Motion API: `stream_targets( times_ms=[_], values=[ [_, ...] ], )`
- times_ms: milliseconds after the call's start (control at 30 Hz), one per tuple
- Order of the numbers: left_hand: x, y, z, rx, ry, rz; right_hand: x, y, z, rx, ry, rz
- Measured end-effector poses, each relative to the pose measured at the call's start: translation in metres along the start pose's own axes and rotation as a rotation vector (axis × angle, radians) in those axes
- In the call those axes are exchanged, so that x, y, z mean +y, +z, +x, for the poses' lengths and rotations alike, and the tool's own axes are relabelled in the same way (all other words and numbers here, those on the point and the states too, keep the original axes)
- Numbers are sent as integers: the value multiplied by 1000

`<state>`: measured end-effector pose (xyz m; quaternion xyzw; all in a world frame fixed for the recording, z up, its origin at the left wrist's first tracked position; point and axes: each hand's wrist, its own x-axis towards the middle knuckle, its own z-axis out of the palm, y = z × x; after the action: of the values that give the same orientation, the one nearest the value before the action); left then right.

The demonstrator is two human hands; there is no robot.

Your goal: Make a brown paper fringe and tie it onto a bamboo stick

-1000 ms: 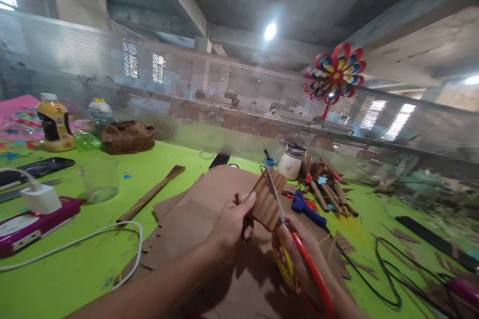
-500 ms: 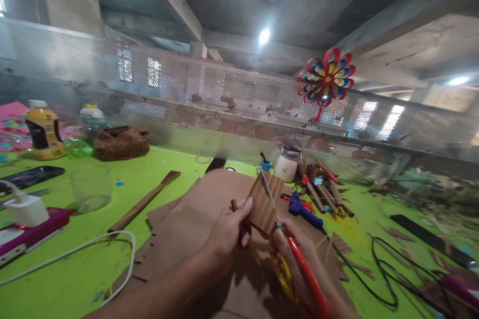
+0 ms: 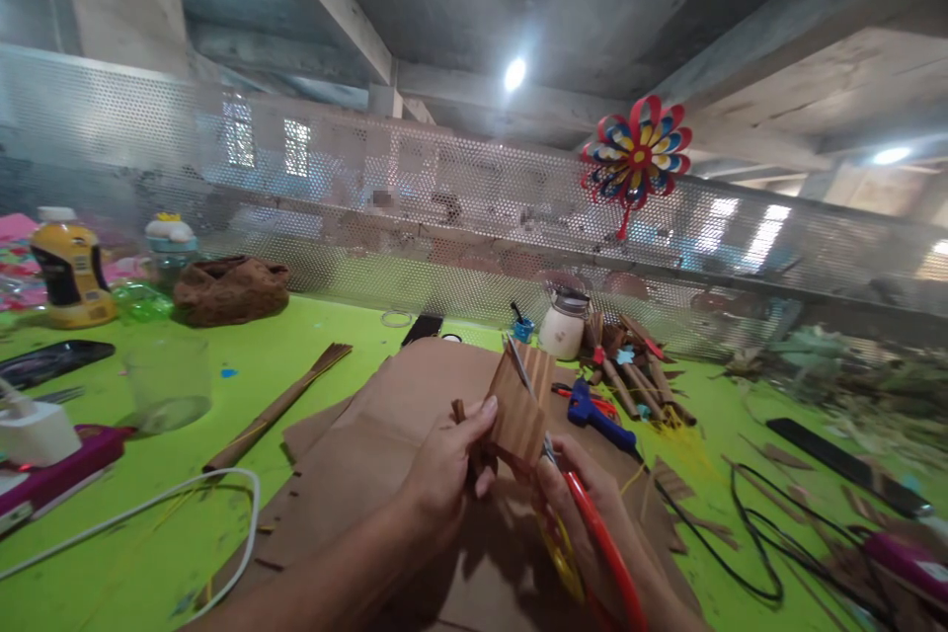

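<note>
Between thumb and fingers, my left hand (image 3: 451, 454) pinches a striped brown sheet (image 3: 518, 420) by its left edge, with a small dark brown roll tucked in the same grip. My right hand (image 3: 582, 504) is closed round the red and yellow handles of a pair of scissors (image 3: 603, 543). One scissor blade lies across the front of the striped sheet, its tip at the top edge. The other blade is hidden behind the sheet. Under both hands lies a large sheet of brown paper (image 3: 355, 484).
A blue glue gun (image 3: 596, 415) lies right of the hands, beside bundled brown rolls (image 3: 637, 380) and a white jar (image 3: 561, 328). Leftward are a tied brown bundle (image 3: 288, 405), a clear cup (image 3: 169, 385) and a white cable (image 3: 256, 513). A perforated screen (image 3: 444, 217) stands behind.
The whole view has shifted slightly, so things sit a little further left. Both hands keep their holds, and the scissors stay across the striped sheet.
</note>
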<state>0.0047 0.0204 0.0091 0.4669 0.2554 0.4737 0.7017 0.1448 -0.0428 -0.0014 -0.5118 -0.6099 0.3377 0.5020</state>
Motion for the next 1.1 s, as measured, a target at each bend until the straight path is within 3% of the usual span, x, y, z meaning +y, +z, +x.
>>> stream_targets(
  times_ms=[567, 900, 1100],
  values=[
    [3, -1, 1, -86, -38, -53, 3, 0, 1, 48, -29, 6],
    [7, 0, 0, 13, -116, -219, 8, 0, 1, 56, -22, 9],
    [9, 0, 0, 17, -161, -230, -3, 2, -1, 83, 6, 50]
  ],
)
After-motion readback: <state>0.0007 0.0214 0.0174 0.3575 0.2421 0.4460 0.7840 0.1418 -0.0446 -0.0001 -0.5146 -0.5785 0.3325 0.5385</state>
